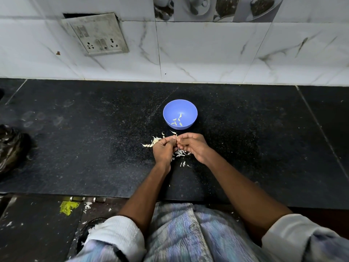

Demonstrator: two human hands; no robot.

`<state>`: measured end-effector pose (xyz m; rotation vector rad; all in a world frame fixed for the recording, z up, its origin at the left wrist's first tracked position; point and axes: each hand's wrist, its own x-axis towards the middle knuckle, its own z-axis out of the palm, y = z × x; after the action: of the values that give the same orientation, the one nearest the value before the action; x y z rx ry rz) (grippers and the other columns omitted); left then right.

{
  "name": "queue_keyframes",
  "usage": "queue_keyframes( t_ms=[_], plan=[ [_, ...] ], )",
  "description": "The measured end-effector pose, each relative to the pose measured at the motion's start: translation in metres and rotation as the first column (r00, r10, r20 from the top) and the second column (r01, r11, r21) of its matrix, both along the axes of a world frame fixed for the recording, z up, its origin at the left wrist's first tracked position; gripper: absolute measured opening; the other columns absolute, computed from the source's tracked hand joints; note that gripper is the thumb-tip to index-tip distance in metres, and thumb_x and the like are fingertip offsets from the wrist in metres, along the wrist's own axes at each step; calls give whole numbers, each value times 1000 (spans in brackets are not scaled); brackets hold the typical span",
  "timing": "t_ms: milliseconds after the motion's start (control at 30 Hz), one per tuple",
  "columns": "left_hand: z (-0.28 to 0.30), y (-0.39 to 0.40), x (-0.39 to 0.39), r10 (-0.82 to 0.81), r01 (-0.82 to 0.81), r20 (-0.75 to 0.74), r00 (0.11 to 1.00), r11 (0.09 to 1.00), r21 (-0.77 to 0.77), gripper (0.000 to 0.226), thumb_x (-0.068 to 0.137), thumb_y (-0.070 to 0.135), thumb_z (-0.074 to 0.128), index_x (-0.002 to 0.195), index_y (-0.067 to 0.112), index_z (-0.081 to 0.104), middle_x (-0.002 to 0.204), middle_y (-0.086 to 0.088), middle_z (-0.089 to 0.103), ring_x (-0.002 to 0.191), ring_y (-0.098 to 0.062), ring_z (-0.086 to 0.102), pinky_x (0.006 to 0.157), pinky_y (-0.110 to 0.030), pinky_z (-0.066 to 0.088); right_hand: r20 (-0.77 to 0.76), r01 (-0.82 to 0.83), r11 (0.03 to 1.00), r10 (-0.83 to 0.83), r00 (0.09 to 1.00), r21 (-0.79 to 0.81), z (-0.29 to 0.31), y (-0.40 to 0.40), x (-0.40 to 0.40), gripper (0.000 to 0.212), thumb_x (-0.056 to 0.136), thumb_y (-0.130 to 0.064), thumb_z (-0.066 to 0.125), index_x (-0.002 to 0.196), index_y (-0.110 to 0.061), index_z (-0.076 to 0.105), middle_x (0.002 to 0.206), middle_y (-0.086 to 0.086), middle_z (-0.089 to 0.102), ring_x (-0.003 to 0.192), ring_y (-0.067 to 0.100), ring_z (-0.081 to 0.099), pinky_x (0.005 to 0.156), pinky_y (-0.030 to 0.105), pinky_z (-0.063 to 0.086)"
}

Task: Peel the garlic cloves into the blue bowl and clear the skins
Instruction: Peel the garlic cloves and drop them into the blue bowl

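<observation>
Head view: fingers [172, 138] of left hand [164, 150] and right hand [194, 146] meet, pinched on a tiny garlic clove [176, 138]; skins [181, 153] scattered beneath on counter [94, 148]; blue bowl [180, 114] just beyond holds peeled cloves [177, 121].

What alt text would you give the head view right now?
Both hands, left hand and right hand, meet over a black counter, fingertips pinching something small, amid scattered garlic skins. Just beyond sits a blue bowl holding a few peeled cloves.
</observation>
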<state>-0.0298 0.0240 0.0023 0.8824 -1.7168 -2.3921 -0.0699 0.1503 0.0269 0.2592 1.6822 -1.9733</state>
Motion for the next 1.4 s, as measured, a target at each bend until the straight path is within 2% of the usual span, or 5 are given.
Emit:
queue_keyframes(
  t_ms=[300, 600, 800, 1000, 1400],
  plan=[
    [-8, 6, 0, -52, 46, -39, 998, 987, -151, 21, 105, 3, 59, 93, 10, 75, 84, -1, 73, 79, -13, 64, 73, -27, 56, 308, 140, 964, -66, 949, -225, -7, -8, 1, 8, 100, -2, 60, 101, -5, 68, 76, 3, 71, 68, 6, 67, 63, 17, 56],
    [-7, 2, 1, -128, 123, -25, 991, 984, -128, 18, 102, 4, 59, 98, 9, 76, 87, -8, 74, 79, -19, 64, 64, -27, 55, 286, 109, 985, -68, 956, -130, -6, -5, -3, 14, 100, -18, 66, 88, -13, 67, 75, -2, 66, 64, 8, 58, 61, 20, 49],
    [-7, 0, 3, -201, 176, -70, 977, 949, -262, 17, 99, 10, 67, 92, 18, 80, 95, -3, 80, 87, -13, 72, 87, -41, 59, 362, 160, 979, -106, 926, -123, -1, -5, -7, 6, 96, -19, 69, 95, -13, 69, 74, -2, 64, 62, 8, 52, 59, 20, 42],
    [-1, -2, 5, -197, 158, -90, 976, 933, -325, 16, 96, 18, 67, 85, 18, 79, 85, -6, 78, 77, -13, 66, 75, -35, 53, 371, 185, 970, -116, 921, -155, 6, 1, -11, 14, 95, -21, 68, 93, -9, 72, 70, -3, 60, 57, 7, 47, 49, 17, 35],
    [12, -1, 8, -216, 22, -173, 961, 682, -731, 20, 83, 27, 89, 100, 28, 78, 100, 14, 72, 69, -5, 69, 64, -25, 58, 351, 104, 991, -67, 934, -89, 3, 7, -12, 11, 95, -21, 68, 91, -12, 72, 70, -3, 63, 55, 7, 45, 50, 18, 33]
  ],
)
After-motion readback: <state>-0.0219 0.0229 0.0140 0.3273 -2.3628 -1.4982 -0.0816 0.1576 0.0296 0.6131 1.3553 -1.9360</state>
